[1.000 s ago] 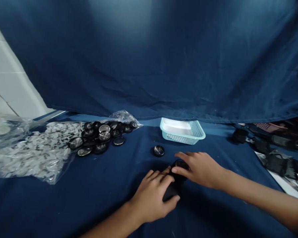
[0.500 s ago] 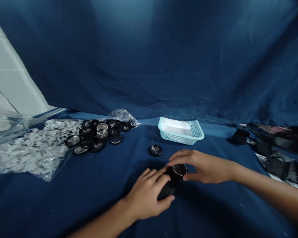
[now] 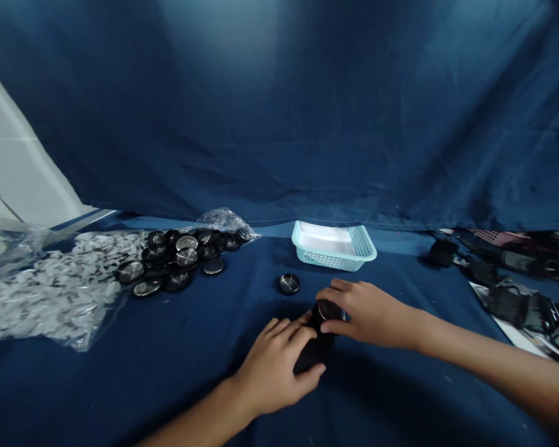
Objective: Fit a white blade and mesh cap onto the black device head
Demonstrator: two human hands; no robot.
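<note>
A black cylinder-shaped part [image 3: 313, 355] lies on the blue cloth [image 3: 168, 360] in front of me. My left hand [image 3: 274, 366] wraps around its near end and holds it down. At its far end my right hand [image 3: 370, 312] pinches a round black and silver cap [image 3: 328, 310] with thumb and fingers. Another round cap [image 3: 289, 284] lies alone on the cloth just beyond my hands.
A pile of several round black and silver caps [image 3: 177, 264] spills from a clear bag [image 3: 51, 292] of white pieces at the left. A light green basket [image 3: 334, 246] stands at the back centre. Dark parts [image 3: 507, 279] crowd the right edge. A blue curtain hangs behind.
My right hand lifted off the round cap, showing its silver face, then closed on it again. The view drifted slightly. My left hand stayed wrapped on the black part.
</note>
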